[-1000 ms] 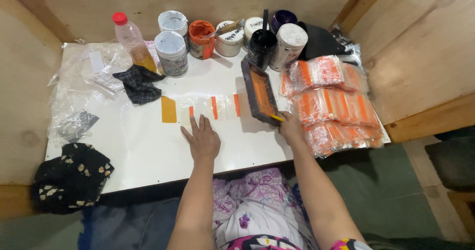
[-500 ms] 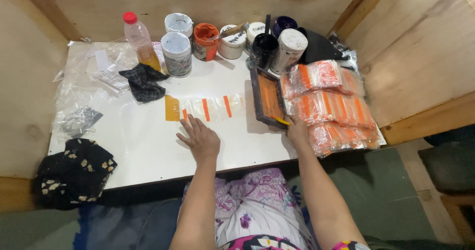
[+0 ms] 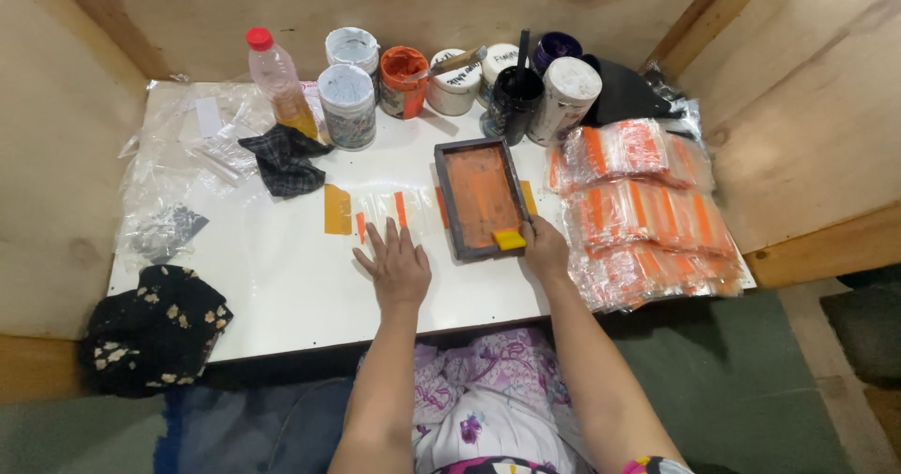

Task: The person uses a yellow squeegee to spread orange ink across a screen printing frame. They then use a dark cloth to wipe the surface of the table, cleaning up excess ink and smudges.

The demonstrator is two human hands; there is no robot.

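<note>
A small dark-framed printing screen (image 3: 480, 195) coated in orange ink lies flat on the white table (image 3: 282, 286). My right hand (image 3: 542, 246) grips the yellow-handled squeegee (image 3: 510, 239) at the screen's near edge. My left hand (image 3: 395, 263) rests flat, fingers apart, on clear plastic bags with orange stripes (image 3: 380, 211) just left of the screen. An orange tape patch (image 3: 337, 209) sits further left.
Several ink tubs (image 3: 404, 81) and a bottle with a red cap (image 3: 279, 84) stand along the back. Stacks of orange-printed bags (image 3: 648, 213) fill the right side. A dark rag (image 3: 284, 160), loose clear plastic (image 3: 188, 136) and a black floral cloth (image 3: 150, 328) lie at left.
The screen, tilted up on its edge a second ago, now lies flat on the table over the bags. My right hand has come down with it; my left hand stays on the bags.
</note>
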